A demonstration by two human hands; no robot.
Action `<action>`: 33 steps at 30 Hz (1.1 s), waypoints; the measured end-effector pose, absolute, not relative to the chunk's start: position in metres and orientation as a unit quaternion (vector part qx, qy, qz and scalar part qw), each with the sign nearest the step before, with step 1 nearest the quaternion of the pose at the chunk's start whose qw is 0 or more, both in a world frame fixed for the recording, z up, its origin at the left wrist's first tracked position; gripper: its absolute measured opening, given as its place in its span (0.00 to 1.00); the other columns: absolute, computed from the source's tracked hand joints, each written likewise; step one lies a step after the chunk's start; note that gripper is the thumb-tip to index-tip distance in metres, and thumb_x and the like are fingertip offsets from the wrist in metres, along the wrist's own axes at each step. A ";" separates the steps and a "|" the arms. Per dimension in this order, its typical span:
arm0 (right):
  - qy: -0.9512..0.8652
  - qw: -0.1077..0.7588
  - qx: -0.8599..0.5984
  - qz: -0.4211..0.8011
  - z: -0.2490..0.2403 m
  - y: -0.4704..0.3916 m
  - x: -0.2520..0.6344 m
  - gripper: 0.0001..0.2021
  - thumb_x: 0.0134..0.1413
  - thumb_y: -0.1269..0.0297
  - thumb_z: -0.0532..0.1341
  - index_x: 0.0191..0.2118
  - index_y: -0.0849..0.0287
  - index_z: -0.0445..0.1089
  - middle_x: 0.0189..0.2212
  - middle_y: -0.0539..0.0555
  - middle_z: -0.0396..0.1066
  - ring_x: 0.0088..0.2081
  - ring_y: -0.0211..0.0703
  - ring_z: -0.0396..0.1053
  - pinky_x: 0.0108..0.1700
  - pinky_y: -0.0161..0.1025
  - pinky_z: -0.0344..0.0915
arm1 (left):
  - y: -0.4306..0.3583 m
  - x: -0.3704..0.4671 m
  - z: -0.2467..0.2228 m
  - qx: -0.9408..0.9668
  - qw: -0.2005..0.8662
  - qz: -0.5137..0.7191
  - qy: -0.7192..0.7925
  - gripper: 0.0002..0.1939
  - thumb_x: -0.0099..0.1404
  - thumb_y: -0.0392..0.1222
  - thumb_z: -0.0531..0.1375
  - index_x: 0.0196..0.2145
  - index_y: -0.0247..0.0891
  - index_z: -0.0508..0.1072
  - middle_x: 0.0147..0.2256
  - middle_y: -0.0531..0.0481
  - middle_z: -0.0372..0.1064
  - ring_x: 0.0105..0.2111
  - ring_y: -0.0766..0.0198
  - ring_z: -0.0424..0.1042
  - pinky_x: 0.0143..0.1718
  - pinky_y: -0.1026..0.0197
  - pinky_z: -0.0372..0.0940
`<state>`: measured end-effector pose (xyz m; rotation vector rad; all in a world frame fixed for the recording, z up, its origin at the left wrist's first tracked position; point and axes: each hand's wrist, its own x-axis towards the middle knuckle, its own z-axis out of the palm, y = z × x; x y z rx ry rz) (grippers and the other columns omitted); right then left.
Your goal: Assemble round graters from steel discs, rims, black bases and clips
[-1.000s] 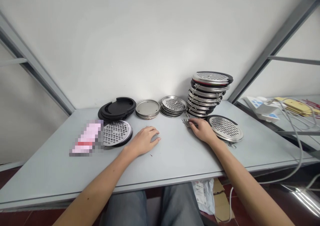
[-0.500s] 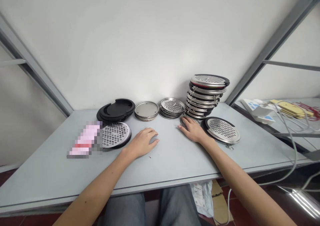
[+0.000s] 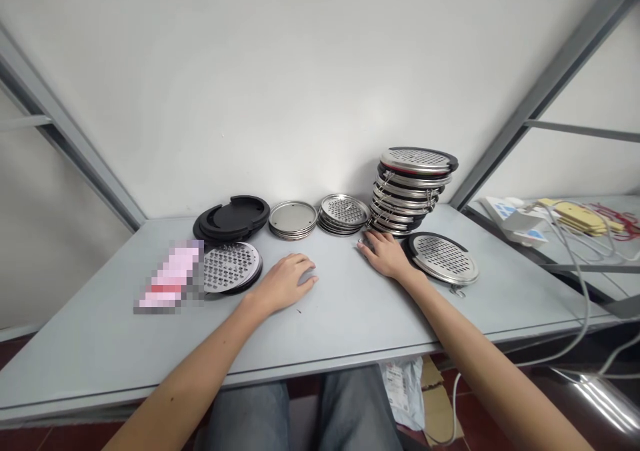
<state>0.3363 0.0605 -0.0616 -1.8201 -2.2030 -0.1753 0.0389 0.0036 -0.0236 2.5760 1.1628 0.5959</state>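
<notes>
My left hand (image 3: 289, 282) lies palm down on the table, fingers loosely spread, holding nothing. To its left a round metal grater plate (image 3: 231, 266) rests on a dark disc. My right hand (image 3: 384, 254) is on the table before a tall stack of round grater plates with black rims (image 3: 414, 190) and wire clasps. Its fingers and thumb are apart, over small metal pieces (image 3: 369, 243) that they largely cover. Just right of it lies another grater plate in a black holder (image 3: 447, 259). Between the hands, farther back, are stacked grater plates (image 3: 345, 211) and plain metal discs (image 3: 293, 218).
Black round holders (image 3: 236, 216) are piled at the back left, near a blurred pink item (image 3: 173, 276). The table (image 3: 340, 324) backs onto a white wall. Shelf posts rise at both sides. Yellow pads (image 3: 577, 216) and white cables (image 3: 580, 291) are at the right.
The fingers of my right hand have shifted slightly and cover more of the small metal pieces. My left hand has stayed in place.
</notes>
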 end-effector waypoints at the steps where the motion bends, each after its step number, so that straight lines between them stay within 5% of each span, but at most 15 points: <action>1: -0.764 0.142 -0.627 -0.058 -0.062 0.060 0.337 0.27 0.64 0.50 0.46 0.57 0.65 0.64 0.56 0.62 0.66 0.57 0.59 0.59 0.56 0.51 0.57 | 0.004 0.039 -0.024 0.885 0.127 0.205 0.399 0.12 0.67 0.44 0.55 0.46 0.39 0.72 0.45 0.46 0.71 0.47 0.55 0.69 0.52 0.53 0.63; 9: -0.768 0.196 -0.610 -0.008 -0.062 0.056 0.342 0.25 0.63 0.52 0.48 0.56 0.66 0.65 0.53 0.63 0.69 0.54 0.55 0.64 0.57 0.48 0.59 | 0.005 0.038 -0.026 0.886 0.124 0.202 0.398 0.12 0.67 0.44 0.55 0.46 0.39 0.72 0.46 0.46 0.70 0.47 0.56 0.68 0.53 0.54 0.63; 15: -0.810 0.155 -0.566 -0.001 -0.069 0.044 0.334 0.29 0.63 0.52 0.49 0.61 0.68 0.60 0.61 0.67 0.58 0.63 0.60 0.54 0.62 0.55 0.54 | 0.005 0.038 -0.025 0.887 0.124 0.202 0.396 0.15 0.68 0.44 0.55 0.50 0.37 0.70 0.48 0.45 0.70 0.50 0.55 0.67 0.54 0.53 0.62; 22: -0.847 0.154 -0.507 0.032 -0.066 0.030 0.303 0.28 0.65 0.52 0.45 0.63 0.67 0.57 0.63 0.66 0.55 0.65 0.54 0.52 0.65 0.53 0.49 | 0.006 0.037 -0.027 0.882 0.133 0.213 0.399 0.20 0.68 0.44 0.55 0.55 0.38 0.65 0.52 0.44 0.68 0.53 0.55 0.66 0.56 0.53 0.60; 28: -0.689 0.216 -0.688 -0.077 -0.059 0.021 0.298 0.26 0.63 0.52 0.48 0.58 0.65 0.63 0.60 0.66 0.60 0.63 0.66 0.50 0.61 0.68 0.44 | 0.007 0.036 -0.027 0.883 0.135 0.215 0.395 0.17 0.67 0.44 0.55 0.52 0.37 0.68 0.49 0.45 0.69 0.51 0.55 0.67 0.55 0.53 0.62; 33: -0.668 0.205 -0.714 -0.038 -0.065 0.021 0.306 0.28 0.62 0.51 0.48 0.58 0.70 0.61 0.60 0.72 0.57 0.62 0.67 0.53 0.60 0.61 0.54 | 0.005 0.036 -0.026 0.883 0.136 0.209 0.398 0.18 0.68 0.44 0.55 0.53 0.37 0.67 0.50 0.44 0.68 0.52 0.54 0.67 0.55 0.52 0.61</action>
